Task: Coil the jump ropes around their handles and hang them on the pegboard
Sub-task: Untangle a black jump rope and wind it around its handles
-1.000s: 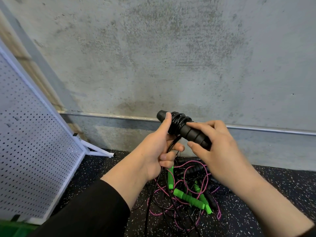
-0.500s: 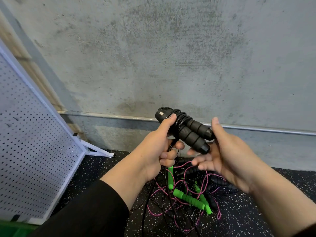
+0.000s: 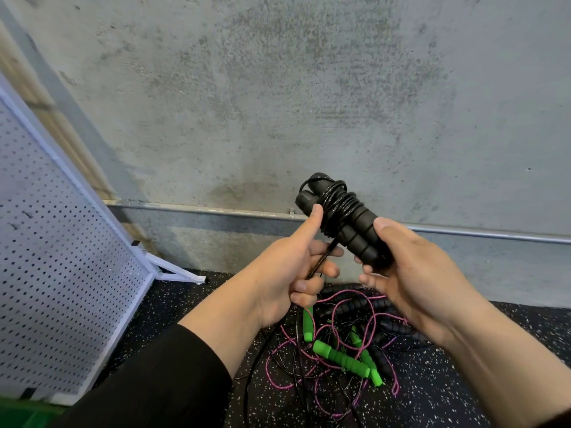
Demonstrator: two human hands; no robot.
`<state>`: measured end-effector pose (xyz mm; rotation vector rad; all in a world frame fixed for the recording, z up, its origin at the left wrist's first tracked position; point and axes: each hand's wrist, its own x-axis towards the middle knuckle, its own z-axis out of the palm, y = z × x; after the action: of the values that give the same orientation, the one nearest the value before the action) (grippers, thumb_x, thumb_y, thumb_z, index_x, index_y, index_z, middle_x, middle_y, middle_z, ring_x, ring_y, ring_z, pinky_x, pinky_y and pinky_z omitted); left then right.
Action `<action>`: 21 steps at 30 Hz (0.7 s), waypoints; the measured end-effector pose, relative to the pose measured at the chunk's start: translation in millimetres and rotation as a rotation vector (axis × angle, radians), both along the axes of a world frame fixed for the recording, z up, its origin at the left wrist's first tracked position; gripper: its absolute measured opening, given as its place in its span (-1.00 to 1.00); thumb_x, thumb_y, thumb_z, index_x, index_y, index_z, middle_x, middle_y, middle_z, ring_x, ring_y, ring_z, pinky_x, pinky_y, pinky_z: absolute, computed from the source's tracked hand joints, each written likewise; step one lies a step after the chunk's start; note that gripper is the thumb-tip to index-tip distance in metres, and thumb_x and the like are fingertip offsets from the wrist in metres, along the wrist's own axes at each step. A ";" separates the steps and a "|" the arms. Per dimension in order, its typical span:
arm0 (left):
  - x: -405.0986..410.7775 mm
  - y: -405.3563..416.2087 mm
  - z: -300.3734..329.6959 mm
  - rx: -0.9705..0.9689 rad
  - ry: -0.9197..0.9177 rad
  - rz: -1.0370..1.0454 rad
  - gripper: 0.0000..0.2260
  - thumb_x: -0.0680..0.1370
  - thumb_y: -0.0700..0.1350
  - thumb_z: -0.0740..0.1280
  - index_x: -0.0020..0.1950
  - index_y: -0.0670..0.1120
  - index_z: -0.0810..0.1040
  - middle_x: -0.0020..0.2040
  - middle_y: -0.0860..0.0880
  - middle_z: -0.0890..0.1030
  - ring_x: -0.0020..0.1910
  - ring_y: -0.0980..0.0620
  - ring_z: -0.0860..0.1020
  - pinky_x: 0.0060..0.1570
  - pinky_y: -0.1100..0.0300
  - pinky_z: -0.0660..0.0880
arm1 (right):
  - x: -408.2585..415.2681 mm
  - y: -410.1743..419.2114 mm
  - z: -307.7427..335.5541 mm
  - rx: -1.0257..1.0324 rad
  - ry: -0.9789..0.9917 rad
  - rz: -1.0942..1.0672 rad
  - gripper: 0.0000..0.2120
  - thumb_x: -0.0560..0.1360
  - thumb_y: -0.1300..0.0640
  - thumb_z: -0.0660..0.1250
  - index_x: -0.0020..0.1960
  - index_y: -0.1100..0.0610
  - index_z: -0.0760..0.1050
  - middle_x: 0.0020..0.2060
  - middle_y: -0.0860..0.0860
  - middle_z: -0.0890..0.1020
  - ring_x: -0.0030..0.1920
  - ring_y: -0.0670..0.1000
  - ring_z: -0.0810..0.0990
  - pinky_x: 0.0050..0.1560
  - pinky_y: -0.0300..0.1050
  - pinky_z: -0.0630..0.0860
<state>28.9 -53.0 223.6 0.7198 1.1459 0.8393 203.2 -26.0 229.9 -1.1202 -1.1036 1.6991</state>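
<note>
Two black ribbed handles (image 3: 355, 233) lie side by side with black rope (image 3: 338, 208) coiled round their upper part. My right hand (image 3: 411, 273) holds the lower ends of the handles, thumb on top. My left hand (image 3: 290, 273) grips the loose black rope running down from the coil, its thumb pressed against the windings. On the floor below lies a tangle of pink rope (image 3: 309, 359) with green handles (image 3: 340, 358) and more black handles (image 3: 370, 305). The white pegboard (image 3: 55, 273) leans at the left.
A grey concrete wall (image 3: 309, 103) with a metal rail (image 3: 200, 208) stands straight ahead. The pegboard's white foot (image 3: 173, 270) sticks out onto the black speckled floor (image 3: 448, 381). A green edge (image 3: 18, 415) shows at the bottom left.
My right hand turned from covering the handles to cupping their lower ends from the right, and the bundle tilted more upright. The left hand kept its hold on the rope.
</note>
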 end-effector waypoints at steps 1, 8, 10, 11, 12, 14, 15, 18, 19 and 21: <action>0.4 0.2 -0.6 -0.007 0.000 0.000 -0.10 0.46 0.55 0.10 0.35 -0.22 0.50 -0.26 0.02 0.44 -0.49 0.13 0.08 -0.60 0.30 0.08 | 0.0 -0.4 -0.9 0.050 -0.056 -0.005 -0.76 0.68 0.00 0.20 0.14 0.02 0.63 -0.23 -0.07 0.64 -0.23 -0.04 0.48 -0.19 -0.09 0.53; -1.7 2.2 -0.9 -0.040 -0.068 0.090 -0.13 0.46 0.56 0.09 0.27 -0.20 0.56 -0.26 -0.01 0.50 -0.52 0.14 0.10 -0.62 0.30 0.08 | -1.6 0.5 -4.8 0.444 -0.465 0.027 -0.79 0.64 0.00 0.26 0.14 -0.30 0.56 -0.12 -0.23 0.67 -0.20 -0.18 0.60 -0.02 0.02 0.65; -2.3 1.7 -0.7 -0.045 -0.071 0.116 -0.15 0.46 0.55 0.08 0.30 -0.15 0.57 -0.25 -0.04 0.53 -0.54 0.14 0.12 -0.62 0.30 0.08 | -2.7 -0.7 -3.9 0.520 -0.532 0.059 -0.75 0.64 0.03 0.28 0.11 -0.37 0.50 -0.19 -0.31 0.64 -0.22 -0.25 0.58 -0.15 -0.28 0.55; -2.7 1.5 -0.3 -0.046 -0.077 0.124 -0.17 0.47 0.55 0.08 0.30 -0.12 0.58 -0.25 -0.04 0.53 -0.54 0.14 0.12 -0.62 0.30 0.08 | -2.9 -1.6 -3.5 0.540 -0.556 0.068 -0.74 0.63 0.04 0.30 0.12 -0.36 0.48 -0.22 -0.26 0.63 -0.23 -0.29 0.56 -0.21 -0.39 0.46; -3.3 0.8 0.2 -0.046 -0.084 0.129 -0.17 0.46 0.56 0.08 0.31 -0.10 0.59 -0.25 -0.04 0.53 -0.54 0.14 0.12 -0.62 0.30 0.07 | -2.4 -2.3 -3.8 0.554 -0.579 0.067 -0.73 0.62 0.05 0.31 0.15 -0.34 0.48 -0.20 -0.21 0.62 -0.22 -0.31 0.54 -0.22 -0.45 0.41; -4.4 1.2 0.4 -0.046 -0.085 0.140 -0.17 0.44 0.57 0.08 0.30 -0.08 0.60 -0.26 -0.04 0.52 -0.54 0.14 0.11 -0.62 0.31 0.06 | -0.9 -1.6 -6.3 0.574 -0.631 0.066 -0.73 0.60 0.03 0.34 0.21 -0.31 0.50 -0.04 -0.14 0.60 -0.10 -0.27 0.53 -0.15 -0.49 0.35; -5.0 1.4 0.1 -0.044 -0.081 0.147 -0.18 0.43 0.58 0.09 0.28 -0.06 0.60 -0.26 -0.03 0.51 -0.53 0.14 0.12 -0.62 0.31 0.06 | -0.5 -1.2 -8.1 0.575 -0.652 0.073 -0.72 0.60 0.02 0.35 0.23 -0.30 0.50 -0.02 -0.11 0.58 -0.06 -0.24 0.53 -0.14 -0.47 0.34; -5.2 2.1 -1.2 -0.017 -0.081 0.156 -0.20 0.36 0.59 0.18 0.29 0.02 0.60 -0.26 -0.03 0.50 -0.51 0.14 0.11 -0.63 0.31 0.10 | -0.5 -1.7 -10.0 0.590 -0.688 0.102 -0.69 0.57 0.03 0.38 0.25 -0.27 0.49 0.02 -0.11 0.56 -0.04 -0.21 0.51 -0.15 -0.46 0.32; -5.3 2.4 -1.9 -0.008 -0.079 0.162 -0.21 0.35 0.58 0.21 0.30 0.03 0.60 -0.26 -0.03 0.50 -0.50 0.13 0.11 -0.63 0.31 0.11 | 0.2 -1.6 -9.7 0.587 -0.689 0.112 -0.70 0.56 0.03 0.40 0.23 -0.27 0.49 0.03 -0.10 0.57 -0.05 -0.21 0.51 -0.15 -0.47 0.33; -6.9 3.0 -3.3 0.008 -0.066 0.178 -0.24 0.37 0.55 0.27 0.32 0.01 0.59 -0.26 -0.03 0.49 -0.49 0.12 0.11 -0.61 0.30 0.11 | 1.9 -2.3 -6.7 0.565 -0.687 0.147 -0.70 0.54 0.02 0.43 0.18 -0.26 0.47 -0.02 -0.07 0.57 -0.15 -0.23 0.52 -0.17 -0.45 0.37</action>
<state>22.0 -50.0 220.3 0.5978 1.1592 1.0109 205.2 -28.3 223.2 -1.2841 -1.9783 0.9797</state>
